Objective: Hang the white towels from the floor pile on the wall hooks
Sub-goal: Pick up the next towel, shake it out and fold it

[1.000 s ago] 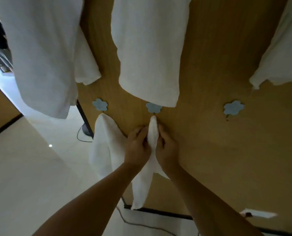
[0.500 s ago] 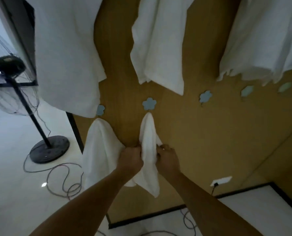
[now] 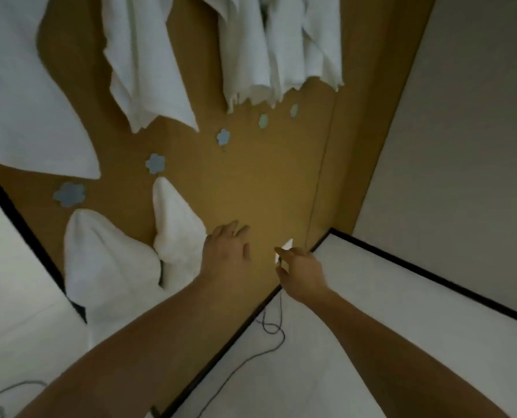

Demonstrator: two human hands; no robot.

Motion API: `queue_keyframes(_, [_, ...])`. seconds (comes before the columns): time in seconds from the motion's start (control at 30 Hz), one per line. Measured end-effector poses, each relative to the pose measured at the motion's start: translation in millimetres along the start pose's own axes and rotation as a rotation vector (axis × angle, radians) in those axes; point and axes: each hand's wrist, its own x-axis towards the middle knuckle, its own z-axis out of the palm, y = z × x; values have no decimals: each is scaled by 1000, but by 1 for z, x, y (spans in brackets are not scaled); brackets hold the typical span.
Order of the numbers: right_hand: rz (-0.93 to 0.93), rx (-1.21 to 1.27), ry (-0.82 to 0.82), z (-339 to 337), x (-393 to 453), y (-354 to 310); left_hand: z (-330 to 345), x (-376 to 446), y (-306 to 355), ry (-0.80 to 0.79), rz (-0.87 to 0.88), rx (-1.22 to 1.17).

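Two white towels hang on the lower row of the wooden wall: one (image 3: 179, 227) under a blue flower hook (image 3: 155, 163), another (image 3: 100, 260) under the flower hook (image 3: 69, 194) further left. My left hand (image 3: 225, 251) is just right of the nearer towel, fingers apart, holding nothing. My right hand (image 3: 302, 274) is lower right, near the wall's base, fingers loosely spread and empty. Three bare flower hooks (image 3: 223, 137) (image 3: 263, 121) (image 3: 294, 110) follow to the right. Several white towels (image 3: 148, 61) (image 3: 278, 49) hang from the upper row. The floor pile is out of view.
A white wall socket (image 3: 284, 248) sits low on the wooden wall behind my right hand, with a dark cable (image 3: 269, 330) trailing over the pale floor. A black skirting (image 3: 417, 267) runs along the side wall at the corner on the right.
Both hands have let go of the hung towel and moved right and down. My view has swung right toward the room corner; the fan has left the frame.
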Motion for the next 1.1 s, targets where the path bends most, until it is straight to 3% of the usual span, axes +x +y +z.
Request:
queue_keyframes(0.3, [509, -47, 168, -85, -215, 205, 64, -47, 283, -226, 464, -193])
queue_keyframes(0.57, [1014, -40, 272, -148, -498, 380, 120, -202, 578, -480, 849, -221])
queue_keyframes(0.83, [1483, 30, 365, -180, -726, 459, 145, -355, 794, -688, 1216, -276])
queue_keyframes(1.1, [1815, 87, 442, -193, -863, 540, 194, -454, 969, -785, 1552, -295])
